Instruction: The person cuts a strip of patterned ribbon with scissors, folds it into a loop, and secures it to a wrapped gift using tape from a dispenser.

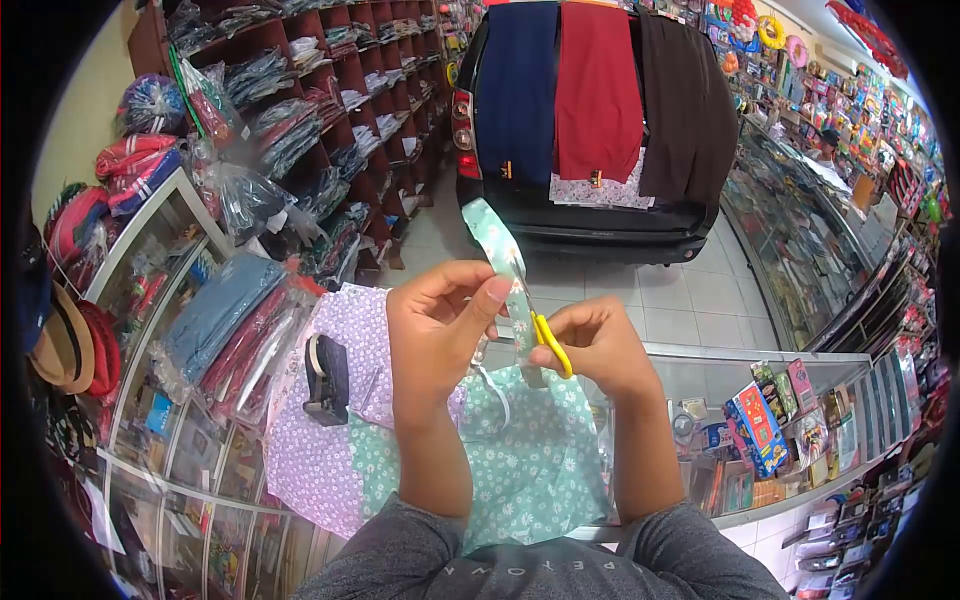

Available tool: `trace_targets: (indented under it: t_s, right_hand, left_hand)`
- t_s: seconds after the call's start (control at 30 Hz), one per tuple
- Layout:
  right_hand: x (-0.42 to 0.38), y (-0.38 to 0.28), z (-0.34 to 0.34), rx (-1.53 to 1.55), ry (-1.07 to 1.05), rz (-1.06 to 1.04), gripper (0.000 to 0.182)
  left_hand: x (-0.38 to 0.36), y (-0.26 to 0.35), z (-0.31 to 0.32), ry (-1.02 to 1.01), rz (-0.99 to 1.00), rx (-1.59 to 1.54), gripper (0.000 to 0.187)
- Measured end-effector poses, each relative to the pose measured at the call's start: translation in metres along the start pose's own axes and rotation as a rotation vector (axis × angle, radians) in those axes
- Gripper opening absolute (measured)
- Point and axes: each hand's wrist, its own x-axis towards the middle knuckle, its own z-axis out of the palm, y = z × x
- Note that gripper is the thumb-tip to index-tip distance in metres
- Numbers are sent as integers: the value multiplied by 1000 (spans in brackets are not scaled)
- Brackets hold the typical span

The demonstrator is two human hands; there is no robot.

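My left hand (440, 315) pinches a narrow strip of green floral fabric (490, 232) between thumb and fingers; its upper end sticks up and its lower part hangs down. Yellow-handled scissors (552, 345) are in my right hand (597, 345), with the blades against the strip, just right of my left fingertips. Below both hands lies a larger green floral cloth (540, 450) on the glass counter. Purple floral cloth (350, 320) spreads to its left, with a dark tape dispenser (326, 380) on top. A thin white band (497, 395) loops over the green cloth.
Plastic-wrapped garments (225, 315) are stacked on the left counter. Boxed goods (757, 430) sit at the right under or on the glass. Beyond the counter stands a black vehicle (590, 225) with trousers draped over it, beside shelves (345, 75) of packed clothing.
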Motion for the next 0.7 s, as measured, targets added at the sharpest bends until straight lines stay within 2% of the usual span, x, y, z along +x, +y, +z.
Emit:
trace_targets:
  t_s: [0.2,0.7]
  right_hand:
    - [0,-2,-1,-6,8,-19,22]
    - [3,1,-1,-71,25,-28,22]
  left_hand:
    - [1,6,5,22,-40,-58,17]
    - [3,-2,6,123,62,19,17]
